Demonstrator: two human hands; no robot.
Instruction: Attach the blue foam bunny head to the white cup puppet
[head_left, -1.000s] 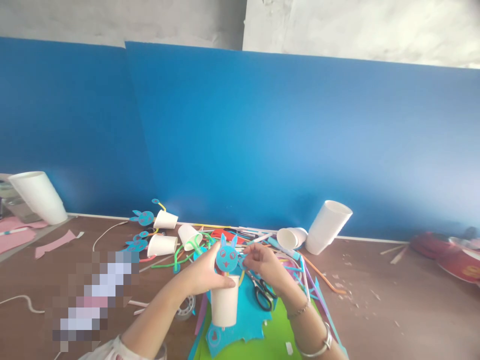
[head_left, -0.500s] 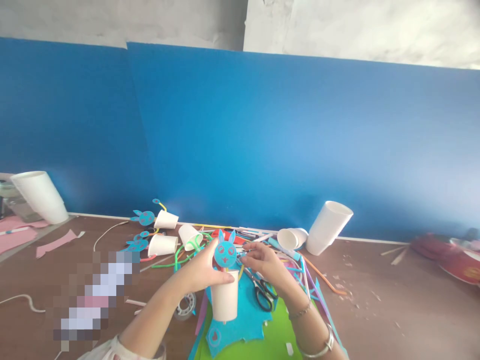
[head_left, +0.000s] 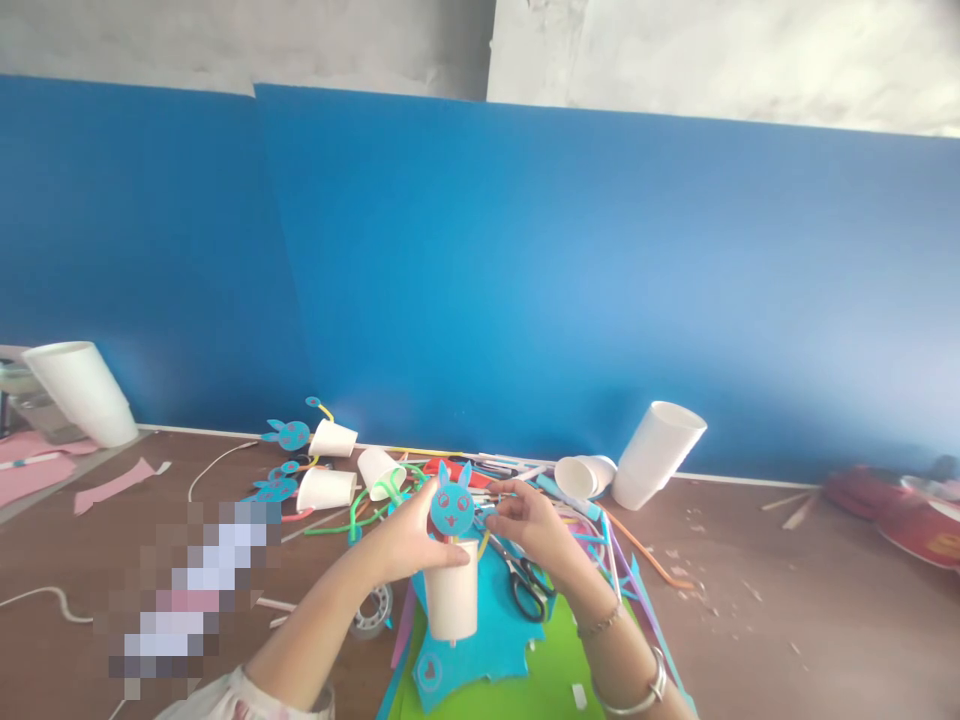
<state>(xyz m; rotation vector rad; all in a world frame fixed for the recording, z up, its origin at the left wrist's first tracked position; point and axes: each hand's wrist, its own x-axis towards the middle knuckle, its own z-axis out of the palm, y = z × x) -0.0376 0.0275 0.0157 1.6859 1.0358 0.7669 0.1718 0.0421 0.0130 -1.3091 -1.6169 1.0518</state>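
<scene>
My left hand (head_left: 405, 535) is wrapped round a white paper cup (head_left: 452, 600), its thumb on the rim. A blue paper rabbit face (head_left: 452, 508) with pink markings stands above the cup's mouth, and a stick end pokes out below the base. On the cup's right, a yellow straw (head_left: 484, 543) slants up to a small blue paper disc (head_left: 487, 518). My right hand (head_left: 529, 525) pinches at that disc with thumb and forefinger, its other fingers curled. Black-handled scissors (head_left: 529, 590) lie beneath the right hand on blue paper (head_left: 495, 640).
Green sheets (head_left: 555, 670) lie under the blue paper. A tape roll (head_left: 373, 610) is left of them. Rabbit cups (head_left: 326, 490) lie on their sides at left. Stacked cups (head_left: 656, 455) stand at back right, before the blue partition (head_left: 525, 280). Straws, including an orange one (head_left: 649, 555), are scattered behind.
The cup with the rabbit face has shifted very slightly right. My right fingers have moved a little and curl slightly more near the small disc.
</scene>
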